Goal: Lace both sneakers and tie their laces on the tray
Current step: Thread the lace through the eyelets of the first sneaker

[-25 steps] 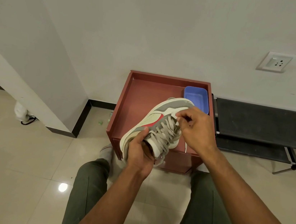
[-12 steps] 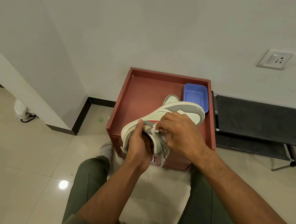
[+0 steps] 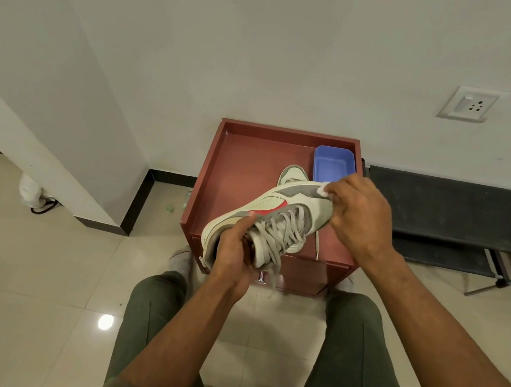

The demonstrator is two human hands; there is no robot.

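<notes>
Fingers (image 3: 333, 194) of the right hand (image 3: 359, 218) now curl over the toe end of the sneaker (image 3: 278, 211); half a second ago that hand sat low over the laces near the collar, so it has travelled up the shoe. Left hand (image 3: 233, 250) grips the heel opening as before, thumb on the upper. Sneaker held tilted above the near part of the red tray (image 3: 240, 172), not resting on it.

Reading: laces (image 3: 278, 232) cross in several rows, ends dangling untied below the left hand, so lacing looks near done and the knot remains.

Second sneaker (image 3: 292, 175): only a tip shows behind the held one, beside the blue tub (image 3: 334, 166); its lacing cannot be judged.

One thin lace end (image 3: 317, 243) hangs under the right hand. A white patch at the right fingertips is possibly the toe cap; too blurred to say whether a lace is pinched there.
</notes>
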